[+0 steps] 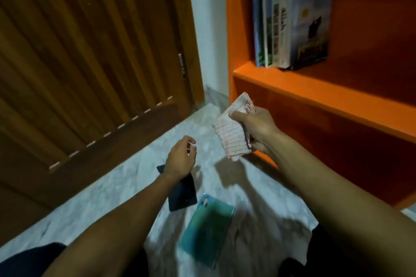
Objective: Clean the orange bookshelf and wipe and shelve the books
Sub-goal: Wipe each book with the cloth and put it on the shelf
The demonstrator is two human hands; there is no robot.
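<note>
Teal book (206, 230) and dark book (182, 195) on floor below left hand (181, 159), unshelved | left loosely curled, empty | right hand (256, 129) grips cloth (229, 132) | several books (292, 22) shelved beyond right hand.

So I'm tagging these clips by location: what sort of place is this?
Probably a room in a home: an orange bookshelf with books beside a wooden door, and a pale marble-like floor where two more books lie.
</note>
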